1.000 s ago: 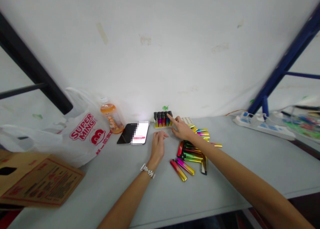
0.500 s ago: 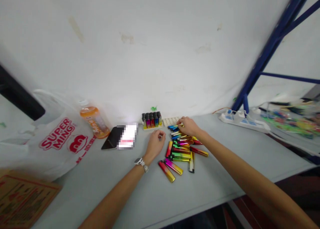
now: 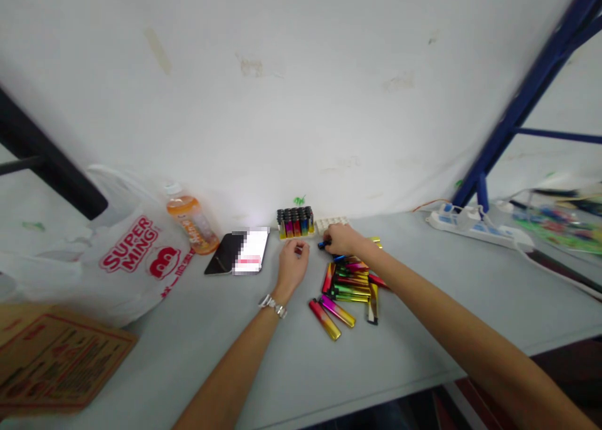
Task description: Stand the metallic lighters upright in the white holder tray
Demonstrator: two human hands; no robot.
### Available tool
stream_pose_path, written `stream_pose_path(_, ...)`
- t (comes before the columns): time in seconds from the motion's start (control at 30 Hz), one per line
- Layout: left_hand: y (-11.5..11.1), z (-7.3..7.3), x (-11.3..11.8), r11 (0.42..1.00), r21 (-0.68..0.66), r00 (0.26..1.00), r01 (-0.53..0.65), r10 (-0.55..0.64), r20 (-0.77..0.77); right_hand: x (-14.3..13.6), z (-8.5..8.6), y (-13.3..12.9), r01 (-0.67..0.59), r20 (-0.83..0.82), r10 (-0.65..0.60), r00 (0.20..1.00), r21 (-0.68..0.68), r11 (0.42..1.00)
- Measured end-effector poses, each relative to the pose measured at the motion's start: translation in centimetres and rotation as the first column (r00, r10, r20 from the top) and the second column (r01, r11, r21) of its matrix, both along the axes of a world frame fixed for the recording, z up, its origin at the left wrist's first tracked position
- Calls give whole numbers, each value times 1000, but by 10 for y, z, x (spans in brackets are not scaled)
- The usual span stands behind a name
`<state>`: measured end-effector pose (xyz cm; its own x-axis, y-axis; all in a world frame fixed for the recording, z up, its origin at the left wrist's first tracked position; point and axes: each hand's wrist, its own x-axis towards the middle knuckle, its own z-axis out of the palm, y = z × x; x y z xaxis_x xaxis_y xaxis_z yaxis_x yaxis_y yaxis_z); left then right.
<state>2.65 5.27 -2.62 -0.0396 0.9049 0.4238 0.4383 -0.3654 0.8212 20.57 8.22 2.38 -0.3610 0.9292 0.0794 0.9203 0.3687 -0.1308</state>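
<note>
Several metallic-coloured lighters (image 3: 352,286) lie in a loose pile on the grey table. Behind them, against the wall, a white tray with a grid of cells (image 3: 324,224) stands beside a rack packed with upright black-topped lighters (image 3: 295,224). My right hand (image 3: 341,239) is closed over the back of the pile, fingers pinched at a dark blue lighter (image 3: 323,245). Just in front of the filled rack rests my left hand (image 3: 294,261), a watch on its wrist; its fingers are curled together, and whether anything small is between them cannot be made out.
On the left are a phone (image 3: 226,254), an orange drink bottle (image 3: 192,223), a white plastic bag (image 3: 126,267) and a cardboard box (image 3: 61,361). At right, a power strip (image 3: 480,228) with cables lies by a blue metal frame (image 3: 508,116).
The view has shifted a little left, so things appear further right. My right hand has moved left and towards me, in front of the white tray. My left hand stays near the filled rack.
</note>
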Motion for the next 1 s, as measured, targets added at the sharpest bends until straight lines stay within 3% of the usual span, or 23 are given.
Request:
stream_pose_path(0.27, 4, 0, -19, 998, -43, 995, -52, 55, 78, -24, 0, -5, -162, -9, 163, 987, 72, 984)
stream_pose_path(0.43, -1, 0, -28, 994, -108, 973, -9, 33, 229, -32, -5, -10, -212, -193, 227, 955, 96, 973)
stream_pose_path(0.5, -4, 3, -29, 990, -136, 951, 31, 13, 310, -35, -8, -14, -200, -380, 230, 896, 118, 973)
stream_pose_path(0.6, -7, 7, -25, 981, -160, 910, 113, -37, 412, -40, -13, -26, -148, -678, 193, 709, 125, 981)
stream_pose_path(0.67, -9, 8, -20, 965, -177, 879, 195, -92, 468, -43, -17, -36, -105, -774, 186, 605, 154, 982)
stream_pose_path(0.77, -13, 8, -10, 925, -203, 815, 320, -160, 557, -46, -22, -49, -54, -796, 194, 573, 200, 978)
stream_pose_path(0.9, -21, 9, 0, 813, -257, 686, 523, -221, 693, -47, -24, -60, -49, -818, 157, 554, 156, 987)
stream_pose_path(1.0, -28, 12, 2, 777, -295, 670, 556, -209, 712, -46, -24, -64, -35, -841, 137, 523, 139, 990)
